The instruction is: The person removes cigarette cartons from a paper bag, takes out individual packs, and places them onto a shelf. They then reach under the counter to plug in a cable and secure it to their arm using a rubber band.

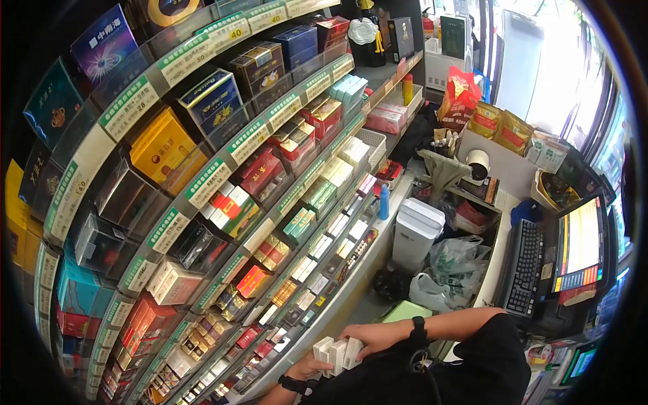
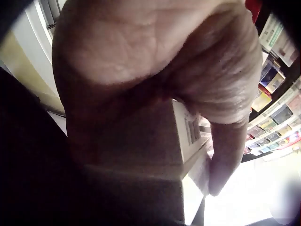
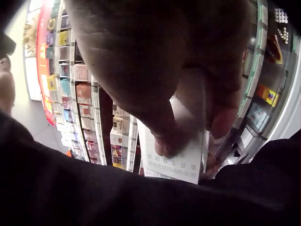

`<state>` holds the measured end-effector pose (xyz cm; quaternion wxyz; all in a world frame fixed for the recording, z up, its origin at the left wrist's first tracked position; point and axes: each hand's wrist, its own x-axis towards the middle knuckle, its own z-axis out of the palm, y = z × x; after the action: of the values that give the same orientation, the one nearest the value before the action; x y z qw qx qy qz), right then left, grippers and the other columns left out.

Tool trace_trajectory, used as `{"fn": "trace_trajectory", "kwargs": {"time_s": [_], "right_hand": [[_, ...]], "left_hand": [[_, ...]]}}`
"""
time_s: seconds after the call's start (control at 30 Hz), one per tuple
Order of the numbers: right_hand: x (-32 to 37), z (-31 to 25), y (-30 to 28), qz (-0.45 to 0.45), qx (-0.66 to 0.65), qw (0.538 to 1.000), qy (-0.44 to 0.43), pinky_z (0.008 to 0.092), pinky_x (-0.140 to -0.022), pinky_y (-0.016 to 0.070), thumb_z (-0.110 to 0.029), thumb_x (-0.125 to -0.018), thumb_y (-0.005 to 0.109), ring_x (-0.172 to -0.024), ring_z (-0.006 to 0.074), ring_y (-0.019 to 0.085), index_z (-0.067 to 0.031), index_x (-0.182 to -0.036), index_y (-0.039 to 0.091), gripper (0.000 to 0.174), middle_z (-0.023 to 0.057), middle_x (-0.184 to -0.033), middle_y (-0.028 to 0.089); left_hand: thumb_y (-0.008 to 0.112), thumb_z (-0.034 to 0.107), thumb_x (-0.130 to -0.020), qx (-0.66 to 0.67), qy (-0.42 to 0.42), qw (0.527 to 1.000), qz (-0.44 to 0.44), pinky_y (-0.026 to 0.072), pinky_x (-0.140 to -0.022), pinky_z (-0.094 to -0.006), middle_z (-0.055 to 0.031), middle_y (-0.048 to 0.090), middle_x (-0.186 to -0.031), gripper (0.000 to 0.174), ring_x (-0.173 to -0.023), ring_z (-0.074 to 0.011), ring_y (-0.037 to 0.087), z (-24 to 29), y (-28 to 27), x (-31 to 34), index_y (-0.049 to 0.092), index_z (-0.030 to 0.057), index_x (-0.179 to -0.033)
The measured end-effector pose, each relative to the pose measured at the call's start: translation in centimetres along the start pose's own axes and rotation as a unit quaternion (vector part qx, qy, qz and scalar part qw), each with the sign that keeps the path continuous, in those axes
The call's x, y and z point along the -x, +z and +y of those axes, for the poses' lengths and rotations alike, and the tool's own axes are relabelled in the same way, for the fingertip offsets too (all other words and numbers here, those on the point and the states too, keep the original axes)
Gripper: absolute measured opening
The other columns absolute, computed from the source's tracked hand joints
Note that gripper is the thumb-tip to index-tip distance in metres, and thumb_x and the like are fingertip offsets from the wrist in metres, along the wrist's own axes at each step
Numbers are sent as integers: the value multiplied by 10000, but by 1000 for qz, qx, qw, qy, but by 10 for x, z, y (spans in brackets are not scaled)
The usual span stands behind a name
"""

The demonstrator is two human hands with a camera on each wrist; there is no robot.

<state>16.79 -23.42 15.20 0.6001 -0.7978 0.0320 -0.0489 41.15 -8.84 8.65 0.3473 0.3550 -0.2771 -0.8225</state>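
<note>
Several white cigarette packs (image 1: 335,356) are held together in front of the person's dark shirt, low in the head view. My left hand (image 1: 306,366) grips the group from its left side. From the other side my right hand (image 1: 370,336) pinches the packs, its fingers bent over them. In the left wrist view the left palm (image 2: 150,42) arches over a shaded pack (image 2: 136,141), with one digit reaching down its side. Printed warning text shows on a white pack (image 3: 174,165) under the right hand (image 3: 136,61) in the right wrist view.
Tiered shelves of cigarette boxes (image 1: 169,145) with green-edged price labels (image 1: 202,47) fill the left. Beyond the hands are a white bin (image 1: 415,233), plastic bags (image 1: 459,260) and a blue bottle (image 1: 384,202). A keyboard (image 1: 523,266) and monitor (image 1: 580,246) stand at the right.
</note>
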Motion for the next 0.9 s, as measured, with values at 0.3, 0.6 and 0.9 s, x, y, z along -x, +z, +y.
{"fn": "trace_trajectory", "kwargs": {"time_s": [0.3,0.6,0.9], "right_hand": [[40,-42,-154,230,221,948,-20,403,-761,478,-48,-838,601,-880,297,589,-50,-1058,556,224,149,-955,584],[26,-140,-310,316,527,788,-45,415,-887,435,-7,-780,620,-1027,319,531,-76,-1052,597,282,94,-1029,575],[-5,-115,-326,350,564,747,-43,419,-921,437,-42,-836,610,-1110,336,524,-67,-1201,524,375,111,-1188,537]], "left_hand": [[792,71,-702,68,62,990,107,437,-1015,-401,-100,539,-1302,821,-1199,-243,538,-13,-15,14,364,56,-1403],[814,35,-683,-40,92,991,91,432,-1003,-369,-97,558,-1285,794,-1187,-222,544,59,21,39,411,25,-1368],[800,26,-696,58,147,982,107,436,-1012,-389,-87,558,-1279,796,-1197,-239,541,-10,-2,39,400,41,-1384]]}}
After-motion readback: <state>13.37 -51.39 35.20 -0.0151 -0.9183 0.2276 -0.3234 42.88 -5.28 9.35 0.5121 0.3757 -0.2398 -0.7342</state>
